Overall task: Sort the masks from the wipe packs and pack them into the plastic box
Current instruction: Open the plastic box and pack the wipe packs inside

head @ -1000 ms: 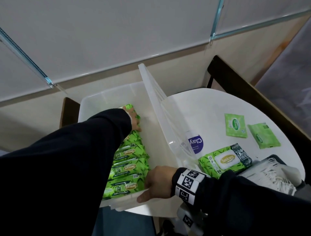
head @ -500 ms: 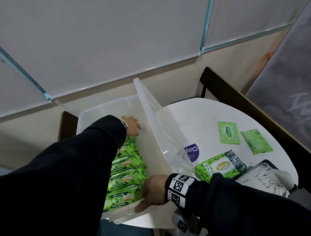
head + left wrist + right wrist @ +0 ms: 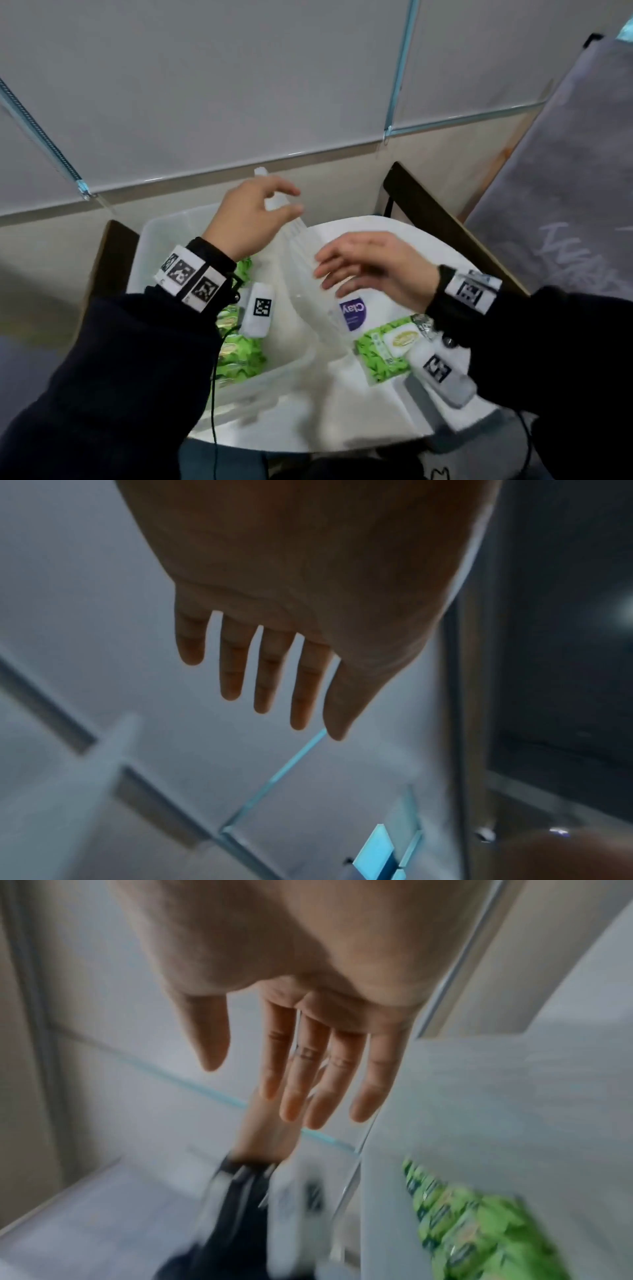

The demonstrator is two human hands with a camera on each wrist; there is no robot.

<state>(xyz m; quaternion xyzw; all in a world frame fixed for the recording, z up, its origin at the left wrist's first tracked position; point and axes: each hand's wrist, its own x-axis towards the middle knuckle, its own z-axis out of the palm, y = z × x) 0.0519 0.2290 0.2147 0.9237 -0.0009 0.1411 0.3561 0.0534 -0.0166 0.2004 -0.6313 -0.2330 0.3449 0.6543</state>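
Note:
The clear plastic box (image 3: 164, 226) stands on the left part of the white table (image 3: 359, 411). A row of green wipe packs (image 3: 239, 356) lies inside it, partly hidden by my left sleeve. Its clear lid (image 3: 308, 274) stands upright along the box's right side. My left hand (image 3: 260, 212) hovers by the lid's top end with relaxed fingers (image 3: 232, 669) and holds nothing. My right hand (image 3: 370, 263) floats beside the lid with its fingers (image 3: 308, 1069) straight and empty. One more green wipe pack (image 3: 380, 356) lies on the table under my right wrist. I see no masks.
A purple round sticker (image 3: 352, 310) shows through the lid. Dark chair backs stand behind the table at the right (image 3: 428, 205) and beside the box at the left (image 3: 106, 260). A pale wall lies close behind. My right forearm covers the table's right side.
My left hand has come up out of the box to the lid's top. My right hand has let go of the box's front rim and risen to the lid.

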